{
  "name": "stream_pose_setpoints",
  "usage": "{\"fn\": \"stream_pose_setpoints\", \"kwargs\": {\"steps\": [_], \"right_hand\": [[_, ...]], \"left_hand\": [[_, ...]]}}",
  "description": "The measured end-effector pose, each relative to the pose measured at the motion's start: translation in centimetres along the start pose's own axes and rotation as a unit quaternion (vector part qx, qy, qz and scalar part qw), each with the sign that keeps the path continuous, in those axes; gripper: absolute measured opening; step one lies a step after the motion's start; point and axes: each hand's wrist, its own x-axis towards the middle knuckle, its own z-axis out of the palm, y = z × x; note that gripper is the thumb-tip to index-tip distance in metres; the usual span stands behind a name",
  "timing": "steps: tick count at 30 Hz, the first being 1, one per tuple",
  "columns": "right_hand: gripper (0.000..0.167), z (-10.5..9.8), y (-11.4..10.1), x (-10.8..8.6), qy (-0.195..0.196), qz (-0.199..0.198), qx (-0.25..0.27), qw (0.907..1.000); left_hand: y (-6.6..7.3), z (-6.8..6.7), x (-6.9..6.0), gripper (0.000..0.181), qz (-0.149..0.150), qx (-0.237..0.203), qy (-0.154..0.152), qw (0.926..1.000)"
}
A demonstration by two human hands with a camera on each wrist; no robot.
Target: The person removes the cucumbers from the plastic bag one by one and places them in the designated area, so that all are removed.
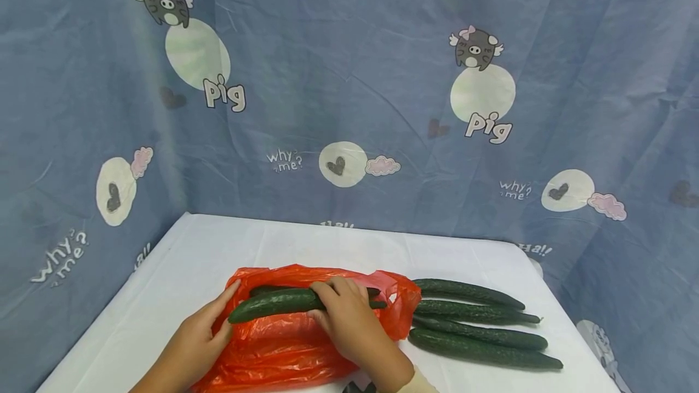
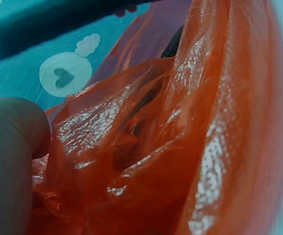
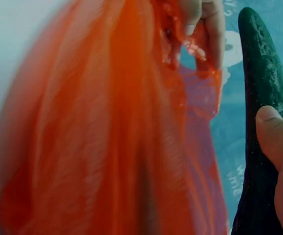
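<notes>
A red plastic bag point(image 1: 295, 350) lies on the white table with its opening spread. My left hand point(image 1: 199, 335) pinches the bag's rim at the left; its fingers point(image 3: 212, 36) show on the plastic in the right wrist view. Across the opening, my right hand point(image 1: 349, 317) grips a dark green cucumber point(image 1: 278, 304) with fingers and thumb round it. The cucumber's free end points left, close to my left hand. Behind it, parts of other cucumbers point(image 1: 266, 289) show in the bag's mouth, largely hidden by the plastic and the hand.
Several cucumbers point(image 1: 480, 347) lie side by side on the table point(image 1: 464, 256), right of the bag, their left ends close to it. A blue printed cloth point(image 1: 349, 96) hangs behind and at both sides. A small dark object point(image 1: 358, 387) shows at the bottom edge beside the right wrist.
</notes>
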Motion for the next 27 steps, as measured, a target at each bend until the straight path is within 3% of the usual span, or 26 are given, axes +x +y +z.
{"fn": "stream_pose_setpoints", "kwargs": {"steps": [9,15,19,23,27], "right_hand": [[0.052,-1.5,-1.0,-0.2,0.079,-0.095,-0.017,0.9922],[0.056,-2.8,-1.9,-0.4,0.118,-0.123,-0.03,0.9849],[0.059,-4.1,-2.7,-0.7,0.138,-0.139,-0.035,0.98],[0.06,-5.7,-3.5,-1.2,0.177,-0.165,-0.047,0.9693],[0.057,-7.3,-4.1,-1.9,0.216,-0.181,-0.052,0.9581]], "left_hand": [[-0.1,-0.3,0.1,0.078,0.003,-0.029,-0.009,0.9995],[0.1,-0.4,0.4,0.083,-0.027,-0.061,-0.029,0.9973],[-0.3,0.0,0.3,0.077,0.005,-0.072,-0.016,0.9973],[-0.7,0.3,-0.1,0.073,0.04,-0.09,-0.003,0.9951],[-1.0,0.3,-0.4,0.076,0.031,-0.104,-0.017,0.994]]}}
